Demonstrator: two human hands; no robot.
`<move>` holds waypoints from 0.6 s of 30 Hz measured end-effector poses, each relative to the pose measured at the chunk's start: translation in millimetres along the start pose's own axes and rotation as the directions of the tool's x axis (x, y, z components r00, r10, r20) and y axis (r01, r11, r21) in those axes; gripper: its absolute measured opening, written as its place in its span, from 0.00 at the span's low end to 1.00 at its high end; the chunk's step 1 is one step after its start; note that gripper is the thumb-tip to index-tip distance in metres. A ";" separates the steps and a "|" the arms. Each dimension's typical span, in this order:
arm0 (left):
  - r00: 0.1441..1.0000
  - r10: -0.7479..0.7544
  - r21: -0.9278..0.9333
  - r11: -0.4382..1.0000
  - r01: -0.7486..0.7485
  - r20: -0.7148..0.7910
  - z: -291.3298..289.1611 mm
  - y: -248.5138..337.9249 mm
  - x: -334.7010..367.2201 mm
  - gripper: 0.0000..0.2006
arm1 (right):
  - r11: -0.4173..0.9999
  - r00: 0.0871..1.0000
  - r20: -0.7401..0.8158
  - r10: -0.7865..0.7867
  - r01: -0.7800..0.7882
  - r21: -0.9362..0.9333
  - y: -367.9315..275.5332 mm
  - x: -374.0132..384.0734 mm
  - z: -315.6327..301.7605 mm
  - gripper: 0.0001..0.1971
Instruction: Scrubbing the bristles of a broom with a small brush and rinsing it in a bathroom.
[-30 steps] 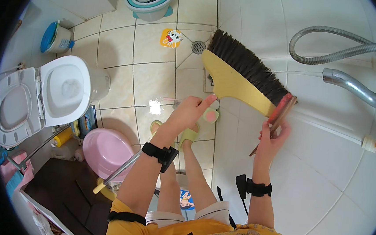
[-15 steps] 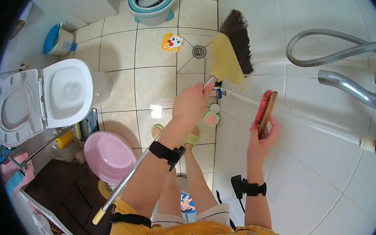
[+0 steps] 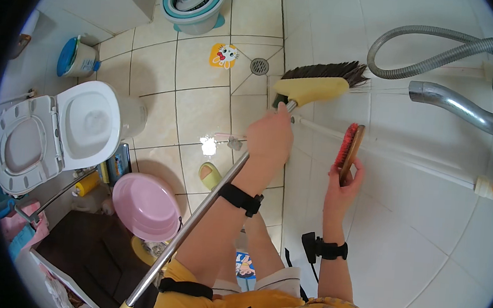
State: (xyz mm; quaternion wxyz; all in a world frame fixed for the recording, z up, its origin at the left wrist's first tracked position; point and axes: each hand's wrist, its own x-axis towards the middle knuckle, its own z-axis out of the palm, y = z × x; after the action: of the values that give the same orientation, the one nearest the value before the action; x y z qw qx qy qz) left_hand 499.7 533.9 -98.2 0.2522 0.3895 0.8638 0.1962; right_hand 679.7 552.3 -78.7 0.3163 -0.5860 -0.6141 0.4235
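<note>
My left hand [image 3: 270,135] is closed round the metal handle of a broom [image 3: 315,91], just below its head. The broom's yellow head lies sideways, its dark bristles fanned toward the far side and right, near the white tiled wall. Its long handle slants back past my left forearm to a yellow end at the lower edge. In my right hand [image 3: 343,185], a wooden scrub brush [image 3: 353,149] stands upright with red bristles facing left. The brush is apart from the broom. A small grey clump [image 3: 234,143] lies on the floor beside my left hand.
At left are an open toilet [image 3: 89,127], a pink basin [image 3: 145,207] and a dark brown cabinet top [image 3: 85,257]. A mop bucket [image 3: 194,8] stands at the far side, near a floor drain [image 3: 259,66]. A metal spout [image 3: 464,113] and hose [image 3: 403,74] jut out at right.
My left hand has shifted right, and the broom has turned so its head now lies across with bristles to the far side. My right hand and the scrub brush have barely moved.
</note>
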 end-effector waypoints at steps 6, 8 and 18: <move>1.000 -0.004 0.025 1.000 0.004 0.001 -4.4 5.5 6.5 0.17 | 0.999 1.000 0.003 0.005 -0.005 0.045 4.2 0.0 0.6 0.21; 0.999 0.013 0.013 1.000 -0.012 -0.043 -3.2 4.3 0.9 0.17 | 0.999 1.000 0.006 0.023 -0.023 0.049 3.3 0.8 -0.7 0.21; 0.918 0.153 0.051 0.988 -0.144 -0.365 15.7 -27.3 -49.7 0.15 | 0.920 0.975 0.027 0.219 -0.216 0.328 -10.7 9.7 5.2 0.21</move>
State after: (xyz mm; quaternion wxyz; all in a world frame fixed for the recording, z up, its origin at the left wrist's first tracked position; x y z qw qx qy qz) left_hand 521.5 480.8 -111.2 0.0657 0.4132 0.8659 0.2741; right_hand 669.1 561.7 -72.5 0.3637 -0.5919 -0.4643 0.5493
